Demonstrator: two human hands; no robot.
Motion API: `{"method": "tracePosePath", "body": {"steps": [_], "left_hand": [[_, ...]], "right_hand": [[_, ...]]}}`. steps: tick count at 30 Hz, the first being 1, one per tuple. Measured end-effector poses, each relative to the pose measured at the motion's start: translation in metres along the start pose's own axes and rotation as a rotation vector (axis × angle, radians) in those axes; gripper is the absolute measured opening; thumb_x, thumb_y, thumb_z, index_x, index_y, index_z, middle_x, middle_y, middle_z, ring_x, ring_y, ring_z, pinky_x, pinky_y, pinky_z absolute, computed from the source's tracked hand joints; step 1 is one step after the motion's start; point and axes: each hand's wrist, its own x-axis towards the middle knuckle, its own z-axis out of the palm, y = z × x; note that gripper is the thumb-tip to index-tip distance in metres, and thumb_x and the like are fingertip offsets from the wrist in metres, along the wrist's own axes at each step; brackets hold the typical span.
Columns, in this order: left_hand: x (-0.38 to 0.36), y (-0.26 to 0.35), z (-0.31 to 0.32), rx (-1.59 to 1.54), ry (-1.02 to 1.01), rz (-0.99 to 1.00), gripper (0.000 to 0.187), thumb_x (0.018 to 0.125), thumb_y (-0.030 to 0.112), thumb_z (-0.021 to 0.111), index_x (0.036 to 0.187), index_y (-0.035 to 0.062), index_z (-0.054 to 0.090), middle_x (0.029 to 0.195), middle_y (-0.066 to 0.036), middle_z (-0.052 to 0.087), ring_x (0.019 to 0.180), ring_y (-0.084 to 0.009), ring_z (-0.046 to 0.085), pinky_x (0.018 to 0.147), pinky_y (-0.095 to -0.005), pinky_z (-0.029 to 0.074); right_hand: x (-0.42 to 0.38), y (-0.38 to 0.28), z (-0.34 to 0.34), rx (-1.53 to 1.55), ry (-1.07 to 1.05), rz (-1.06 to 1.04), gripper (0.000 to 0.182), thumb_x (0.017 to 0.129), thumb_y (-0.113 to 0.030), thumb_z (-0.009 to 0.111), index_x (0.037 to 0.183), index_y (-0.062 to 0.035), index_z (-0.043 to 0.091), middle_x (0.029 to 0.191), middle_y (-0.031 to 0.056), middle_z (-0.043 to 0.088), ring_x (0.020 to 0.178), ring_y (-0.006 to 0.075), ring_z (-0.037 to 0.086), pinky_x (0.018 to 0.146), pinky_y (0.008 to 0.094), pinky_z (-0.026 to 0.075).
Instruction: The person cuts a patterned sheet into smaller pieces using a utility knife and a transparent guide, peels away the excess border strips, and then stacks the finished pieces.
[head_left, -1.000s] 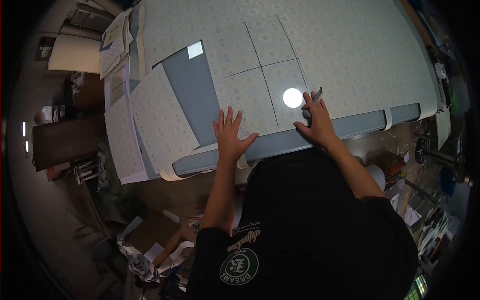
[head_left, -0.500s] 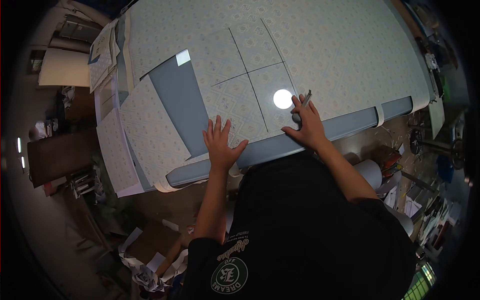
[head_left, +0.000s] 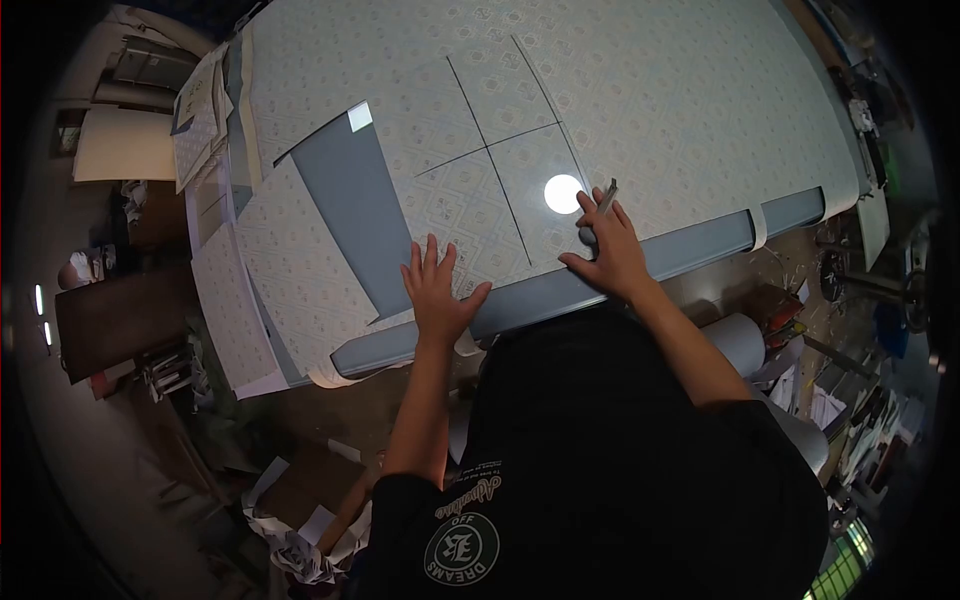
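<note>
My left hand [head_left: 439,300] lies flat with spread fingers on a patterned paper sheet [head_left: 450,225], beside the cut-out where the grey table surface [head_left: 350,200] shows. My right hand [head_left: 617,258] rests palm down near the table's front edge. A slim metallic utility knife [head_left: 608,195] is tucked between its fingers, tip pointing away from me; a rounded grey end [head_left: 587,236] shows by the thumb. Dark crossing lines [head_left: 486,147] run over the sheet between and beyond my hands. A bright round light spot [head_left: 563,194] sits by my right fingertips.
Loose patterned pieces [head_left: 290,240] overlap at the table's left. A small bright square [head_left: 360,117] lies at the cut-out's far corner. Pale strips [head_left: 758,228] hang over the front edge. Crumpled paper scraps [head_left: 295,550] lie on the floor at lower left, rolls [head_left: 735,345] at right.
The view has shifted slightly, so the sheet and its lines sit a little further left. Both hands keep their pose on the sheet, and the knife stays between my right fingers.
</note>
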Motion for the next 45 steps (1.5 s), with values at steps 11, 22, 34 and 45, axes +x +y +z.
{"method": "tracePosePath", "body": {"steps": [11,22,34,45], "left_hand": [[0.0021,0.0023,-0.0027,-0.023,-0.022,-0.032,0.081,0.075,0.050,0.082,0.139,0.0057,0.058,0.161,-0.018,0.037,0.151,-0.0450,0.027,0.117,-0.0705,0.015],[0.0014,-0.0003,-0.0003,-0.008,0.004,-0.014,0.080,0.075,0.052,0.082,0.139,0.0091,0.060,0.160,-0.018,0.039,0.150,-0.0443,0.028,0.117,-0.0695,0.016],[0.0030,0.0032,-0.0043,-0.013,-0.024,-0.031,0.080,0.075,0.052,0.082,0.139,0.0097,0.060,0.161,-0.016,0.039,0.151,-0.0433,0.027,0.118,-0.0682,0.015],[0.0017,0.0011,-0.0030,0.018,-0.014,-0.014,0.080,0.075,0.053,0.083,0.138,0.0101,0.061,0.161,-0.015,0.038,0.151,-0.0429,0.027,0.118,-0.0683,0.016]], "right_hand": [[0.0027,-0.0009,-0.0014,-0.039,0.006,-0.013,0.054,0.074,-0.033,0.088,0.111,-0.0083,0.056,0.154,0.0146,0.049,0.150,0.0348,0.036,0.123,0.0497,0.025],[0.0020,0.0033,0.0001,0.007,0.025,-0.035,0.055,0.075,-0.034,0.088,0.110,-0.0088,0.055,0.156,0.0135,0.048,0.150,0.0346,0.036,0.122,0.0504,0.026],[0.0013,-0.0010,-0.0026,-0.043,0.007,-0.037,0.053,0.077,-0.034,0.087,0.110,-0.0088,0.054,0.157,0.0140,0.046,0.151,0.0350,0.033,0.122,0.0498,0.025],[0.0007,0.0025,-0.0005,-0.035,0.011,-0.056,0.053,0.076,-0.035,0.088,0.109,-0.0097,0.055,0.157,0.0142,0.046,0.152,0.0355,0.031,0.122,0.0504,0.025]]}}
